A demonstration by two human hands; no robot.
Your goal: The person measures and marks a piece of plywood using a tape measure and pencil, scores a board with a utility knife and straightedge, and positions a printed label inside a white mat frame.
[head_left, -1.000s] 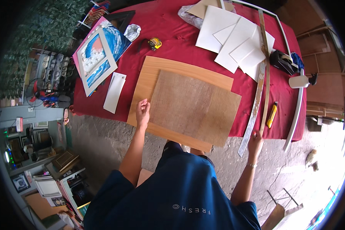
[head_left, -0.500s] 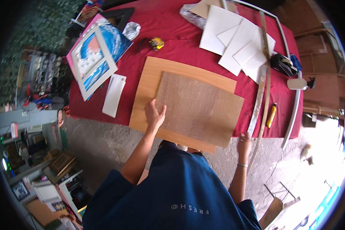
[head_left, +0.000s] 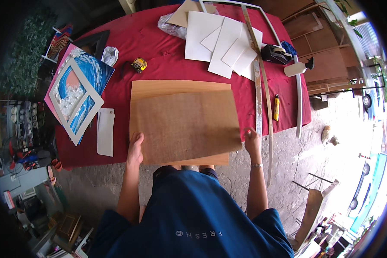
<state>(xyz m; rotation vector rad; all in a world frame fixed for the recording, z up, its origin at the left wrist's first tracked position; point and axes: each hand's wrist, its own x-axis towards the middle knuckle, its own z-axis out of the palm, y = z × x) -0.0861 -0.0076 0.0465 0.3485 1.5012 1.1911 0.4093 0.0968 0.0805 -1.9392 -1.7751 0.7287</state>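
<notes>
A dark brown thin board [head_left: 185, 124] overlaps a larger light wood-coloured board [head_left: 180, 86] at the near edge of the red-covered table. My left hand [head_left: 135, 150] grips the dark board by its left edge, near the lower corner, thumb along the edge. Just off that board's right edge is my right hand [head_left: 253, 139], its fingers curled; whatever they may hold is hidden. Beyond it lies the lower end of a worn metal straightedge [head_left: 258, 103], beside a long thin strip [head_left: 268, 116]. A yellow cutter knife [head_left: 276, 107] rests to their right.
White sheets [head_left: 228, 47] are piled at the back right, near a black tape dispenser [head_left: 276, 54] and a spray bottle [head_left: 296, 69]. A tape measure [head_left: 139, 65] lies behind the boards. At left are a blue picture with a mat frame [head_left: 75, 99] and white strips [head_left: 105, 131].
The dark board has turned to lie more nearly square with the light one. My left hand has moved toward its near left corner. The whole view has shifted to the right.
</notes>
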